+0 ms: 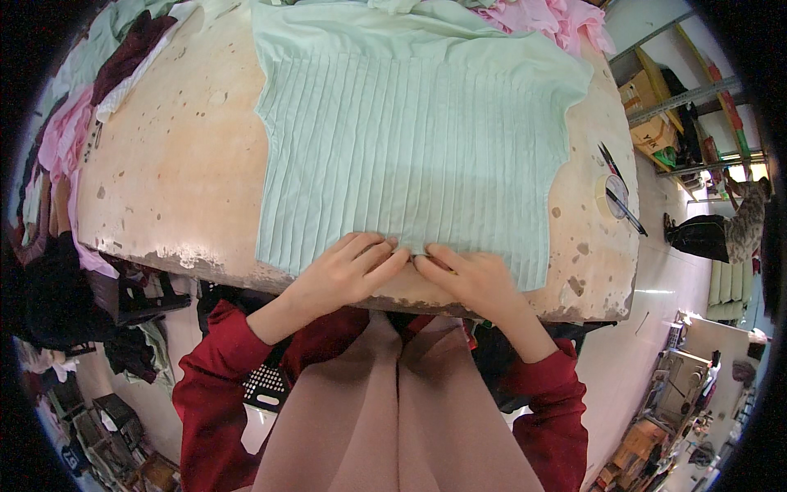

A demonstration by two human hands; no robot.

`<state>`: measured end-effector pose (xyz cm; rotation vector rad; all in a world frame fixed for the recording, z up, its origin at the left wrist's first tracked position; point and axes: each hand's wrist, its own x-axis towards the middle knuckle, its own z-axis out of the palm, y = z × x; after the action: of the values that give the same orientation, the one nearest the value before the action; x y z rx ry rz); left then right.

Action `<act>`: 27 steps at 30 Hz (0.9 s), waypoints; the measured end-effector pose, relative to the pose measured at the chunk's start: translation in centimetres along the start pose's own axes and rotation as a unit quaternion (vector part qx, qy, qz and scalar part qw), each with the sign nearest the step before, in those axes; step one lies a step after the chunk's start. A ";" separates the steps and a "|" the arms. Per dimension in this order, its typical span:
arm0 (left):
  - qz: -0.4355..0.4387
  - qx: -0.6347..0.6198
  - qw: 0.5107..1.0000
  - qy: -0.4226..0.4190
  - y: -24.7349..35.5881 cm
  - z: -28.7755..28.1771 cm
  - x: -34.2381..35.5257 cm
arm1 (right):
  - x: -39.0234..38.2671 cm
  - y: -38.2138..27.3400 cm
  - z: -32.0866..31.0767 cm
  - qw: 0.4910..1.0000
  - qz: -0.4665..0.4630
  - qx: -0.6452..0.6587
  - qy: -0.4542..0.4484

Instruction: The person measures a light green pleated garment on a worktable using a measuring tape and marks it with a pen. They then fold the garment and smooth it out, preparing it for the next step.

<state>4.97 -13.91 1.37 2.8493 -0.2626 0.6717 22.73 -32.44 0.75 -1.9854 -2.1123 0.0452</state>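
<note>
A pale mint-green garment panel [393, 139] with many narrow vertical pleats lies spread on a worn wooden table [180, 148]. Its lower edge runs close to the table's front. My left hand [352, 266] rests on that edge near the middle, fingers curled and pinching the cloth. Beside it my right hand [471, 279] grips the same edge, thumb and fingers bent together. Only a small gap parts the two sets of fingertips. Whether something small sits between them is too hidden to tell. Both forearms come up in dark red sleeves.
On the table's right lie a roll of tape [611, 197], a dark pen [627, 213] and another thin pointed tool [611, 162]. Pink cloth [557, 20] is bunched at the back. Dark red cloth [135, 53] lies at the far left. Another person [721, 230] is off to the right.
</note>
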 end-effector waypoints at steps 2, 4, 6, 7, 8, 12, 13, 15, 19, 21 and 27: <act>-0.024 -0.008 0.999 -0.023 0.2 -0.5 0.2 | -0.1 0.7 -0.6 0.999 -0.004 0.052 -0.011; -0.038 -0.017 0.997 -0.071 0.6 -1.2 0.6 | 0.1 1.2 -1.9 0.991 -0.006 0.132 -0.026; -0.054 -0.045 0.989 -0.132 0.6 -1.7 1.4 | 0.6 2.0 -3.9 0.979 0.039 0.191 0.051; -0.057 -0.067 0.982 -0.167 0.3 -1.8 1.9 | 0.7 2.3 -4.7 0.969 0.057 0.225 0.080; -0.057 -0.089 0.975 -0.194 0.0 -1.7 2.5 | 0.8 2.3 -5.4 0.961 0.173 0.204 0.078; 0.069 -0.118 0.987 -0.082 -1.4 0.8 4.9 | 0.7 1.9 -5.7 0.870 0.491 -0.035 0.026; 0.065 -0.155 0.983 -0.080 -1.5 1.7 5.3 | 0.6 2.0 -5.3 0.836 0.537 -0.111 -0.021; 0.045 -0.191 0.977 -0.088 -1.7 2.9 5.3 | 0.0 2.6 -4.9 0.892 0.425 0.011 0.150; 0.080 -0.136 0.980 -0.125 -1.7 3.5 4.6 | -1.8 4.8 -5.3 0.785 0.541 0.178 0.244; 0.105 -0.115 0.980 -0.128 -1.7 3.3 4.5 | -2.3 5.0 -4.9 0.799 0.495 0.043 0.340; 0.102 -0.133 0.980 -0.103 -1.7 2.9 4.9 | -1.4 4.4 -4.6 0.859 0.437 -0.105 0.243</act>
<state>10.88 -13.60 0.78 2.6519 -0.6341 0.3425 28.05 -34.12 4.15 -2.5608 -0.8275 -0.4890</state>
